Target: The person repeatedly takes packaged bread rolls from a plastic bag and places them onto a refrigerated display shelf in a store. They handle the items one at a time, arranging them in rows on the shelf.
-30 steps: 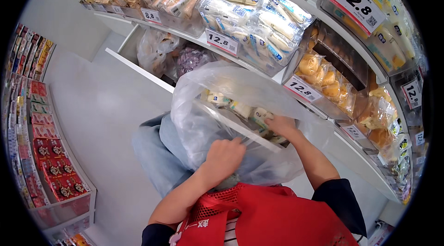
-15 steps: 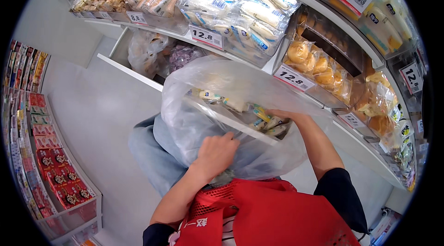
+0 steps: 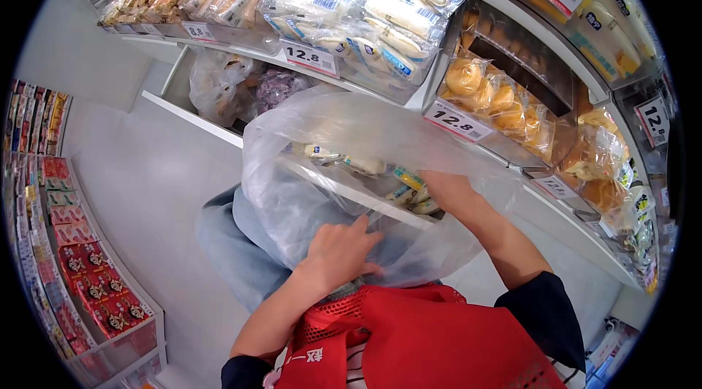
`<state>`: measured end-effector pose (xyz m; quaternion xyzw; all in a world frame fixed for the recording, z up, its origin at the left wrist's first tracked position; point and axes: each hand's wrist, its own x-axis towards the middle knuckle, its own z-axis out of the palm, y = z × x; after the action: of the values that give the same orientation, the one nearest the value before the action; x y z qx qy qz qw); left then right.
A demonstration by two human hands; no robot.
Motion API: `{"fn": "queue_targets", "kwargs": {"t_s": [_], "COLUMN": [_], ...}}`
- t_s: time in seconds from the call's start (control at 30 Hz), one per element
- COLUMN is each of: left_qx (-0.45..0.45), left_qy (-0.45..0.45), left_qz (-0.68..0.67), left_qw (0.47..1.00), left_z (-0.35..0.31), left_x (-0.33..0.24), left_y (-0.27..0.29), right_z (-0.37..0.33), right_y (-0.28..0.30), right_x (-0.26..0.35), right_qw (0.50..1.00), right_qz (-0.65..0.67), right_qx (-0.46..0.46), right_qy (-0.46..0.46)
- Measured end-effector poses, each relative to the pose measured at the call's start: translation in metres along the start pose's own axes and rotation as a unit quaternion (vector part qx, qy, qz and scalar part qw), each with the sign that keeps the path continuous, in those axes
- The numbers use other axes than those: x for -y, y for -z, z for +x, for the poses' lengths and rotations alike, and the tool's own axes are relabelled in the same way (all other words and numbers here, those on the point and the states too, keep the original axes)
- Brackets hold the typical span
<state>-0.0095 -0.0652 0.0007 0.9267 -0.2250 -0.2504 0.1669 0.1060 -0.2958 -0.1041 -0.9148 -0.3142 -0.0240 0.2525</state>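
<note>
A large clear plastic bag (image 3: 267,162) spreads over my lap and the pulled-out drawer, its mouth gaping. Through the opening I see the drawer's white front edge (image 3: 344,188) and several small wrapped breads (image 3: 365,164) behind it. My left hand (image 3: 340,254) rests against the near side of the bag, fingers apart, the index finger stretched toward the drawer edge. My right hand (image 3: 446,190) reaches in at the bag's right side, beside a yellow-and-green wrapped packet (image 3: 408,178). Its fingertips are hidden, so any hold is not visible.
Shelf bins of white wrapped breads (image 3: 358,16) and round golden buns (image 3: 497,100) overhang the drawer. Its left part holds a knotted plastic bag (image 3: 218,85) and a purple packet (image 3: 278,89). Red boxes (image 3: 102,283) fill a rack at far left.
My left hand has gone from closed at the bag's film to spread fingers. My right hand has dipped a little farther in among the wrapped breads. The whole view has shifted slightly.
</note>
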Motion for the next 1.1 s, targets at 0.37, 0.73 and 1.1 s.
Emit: {"fn": "queue_targets", "kwargs": {"t_s": [0.37, 0.73, 1.1], "left_qx": [0.017, 0.041, -0.006], "left_qy": [-0.092, -0.177, -0.135], "left_qz": [-0.12, -0.271, -0.266], "left_qw": [0.988, 0.945, 0.954], "left_z": [0.001, -0.019, -0.026], "left_x": [-0.001, -0.014, -0.006], "left_y": [-0.01, -0.005, -0.025], "right_z": [0.001, 0.042, 0.076], "right_y": [-0.05, -0.002, -0.061], "right_x": [0.005, 0.025, 0.047], "right_qw": [0.912, 0.935, 0.932], "right_qz": [0.037, 0.136, 0.125], "right_qx": [0.408, 0.242, 0.335], "right_qy": [0.007, -0.219, -0.058]}}
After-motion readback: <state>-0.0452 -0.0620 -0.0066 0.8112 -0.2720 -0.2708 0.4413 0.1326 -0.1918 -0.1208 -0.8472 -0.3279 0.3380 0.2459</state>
